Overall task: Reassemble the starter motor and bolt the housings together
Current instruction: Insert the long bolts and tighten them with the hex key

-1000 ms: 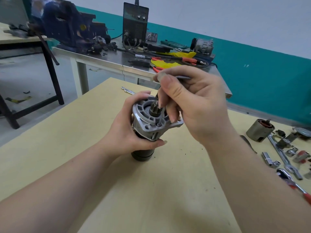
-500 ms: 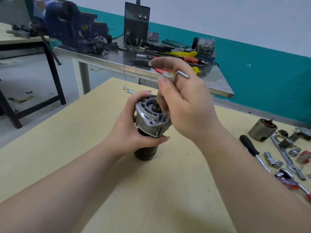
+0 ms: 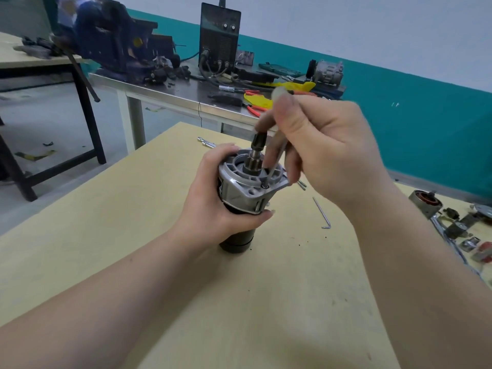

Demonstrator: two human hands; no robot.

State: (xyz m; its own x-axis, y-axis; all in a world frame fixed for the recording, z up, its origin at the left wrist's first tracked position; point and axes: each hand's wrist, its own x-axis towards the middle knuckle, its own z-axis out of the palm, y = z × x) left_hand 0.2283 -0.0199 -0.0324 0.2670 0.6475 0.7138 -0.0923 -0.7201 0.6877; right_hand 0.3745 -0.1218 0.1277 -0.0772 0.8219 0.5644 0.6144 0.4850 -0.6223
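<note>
The starter motor (image 3: 243, 193) stands upright on the yellow table (image 3: 106, 235), black body below and grey aluminium housing on top, with its pinion shaft (image 3: 257, 150) sticking up. My left hand (image 3: 213, 206) grips the motor around the join of body and housing. My right hand (image 3: 316, 147) is above and to the right, pinching a thin hex key (image 3: 277, 166). The key's tip sits in a bolt (image 3: 264, 185) on the housing flange. The upper end of the key is hidden by my fingers.
A second hex key (image 3: 322, 213) lies on the table right of the motor. Loose parts, sockets and a wrench (image 3: 450, 235) crowd the right edge, with a round motor part (image 3: 424, 203) behind them. A steel bench (image 3: 165, 89) with a welder (image 3: 219, 35) stands beyond.
My right hand has turned the hex key, its fingers shifting up and right over the flange bolt. My left hand keeps its grip on the motor.
</note>
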